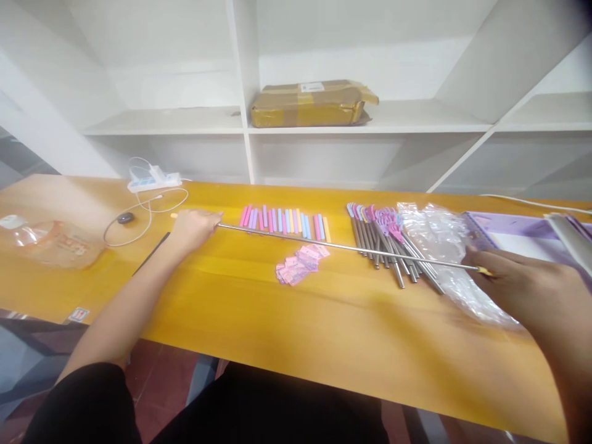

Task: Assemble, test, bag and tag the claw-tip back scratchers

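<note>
A thin telescopic metal rod [342,246], drawn out long, spans the space over the table between my two hands. My left hand [194,227] is closed around one end, where a small yellowish tip sticks out past the fist. At the other end my right hand [518,277] grips it, and a bit of yellow shows by the fingers. Beneath the rod lies a row of pink, purple, blue and yellow tubes [284,221]. Closer to me is a loose pile of pink printed cards [300,265]. Several metal rods with coloured claw-like heads [382,228], resembling back scratchers, lie bundled left of my right hand.
Crumpled clear plastic bags [430,234] and a purple box [504,223] are at the right. On the left are a plastic bottle [60,243], a power strip [155,180] with cables and a black round object [125,217]. A taped carton [314,105] sits on the white shelf.
</note>
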{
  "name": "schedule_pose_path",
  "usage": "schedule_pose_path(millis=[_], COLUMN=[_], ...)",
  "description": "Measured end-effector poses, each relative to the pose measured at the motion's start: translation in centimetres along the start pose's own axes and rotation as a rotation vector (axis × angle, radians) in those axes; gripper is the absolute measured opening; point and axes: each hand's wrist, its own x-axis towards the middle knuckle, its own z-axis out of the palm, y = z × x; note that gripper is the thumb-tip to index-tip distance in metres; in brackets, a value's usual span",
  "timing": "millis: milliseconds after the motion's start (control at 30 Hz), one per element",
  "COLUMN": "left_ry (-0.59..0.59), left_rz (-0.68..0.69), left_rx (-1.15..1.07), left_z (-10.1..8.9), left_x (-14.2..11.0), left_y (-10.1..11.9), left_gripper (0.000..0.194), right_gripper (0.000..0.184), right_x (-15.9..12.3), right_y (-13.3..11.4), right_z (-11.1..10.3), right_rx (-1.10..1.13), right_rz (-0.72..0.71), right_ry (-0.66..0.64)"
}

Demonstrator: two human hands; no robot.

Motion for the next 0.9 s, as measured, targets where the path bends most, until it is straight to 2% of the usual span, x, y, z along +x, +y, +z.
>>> schedule_pose_path(millis=[133,300,467,700,900], left_ry=[-0.012,-0.025,-0.057,-0.019,-0.034], left_rz=[-0.002,-0.001,0.011,0.007,0.015], left_rx=[0.027,0.000,0.089,0.005,0.046], left_z=[-0.1,-0.1,-0.2,0.2,0.6], left_x=[-0.1,-0.1,-0.2,-0.2,0.0], left_y=[0.0,0.0,0.2,0.2,0.5], left_gripper=[0.051,0.051,0.054,0.053,0.052], right_gripper=[0.036,0.029,0.030,0.027,0.029], right_x=[0.3,0.3,0.0,-0.3,-0.8], right_y=[-0.3,0.0,0.2,0.7,1.0], right_z=[-0.1,0.3,0.5,1.0,1.8], right_rx=[-0.008,0.031,0.048,0.054,0.063], right_rz=[0.020,0.021,-0.012,0.031,0.071], right_ry=[-0.011,-0.030,0.003,-0.046,-0.071])
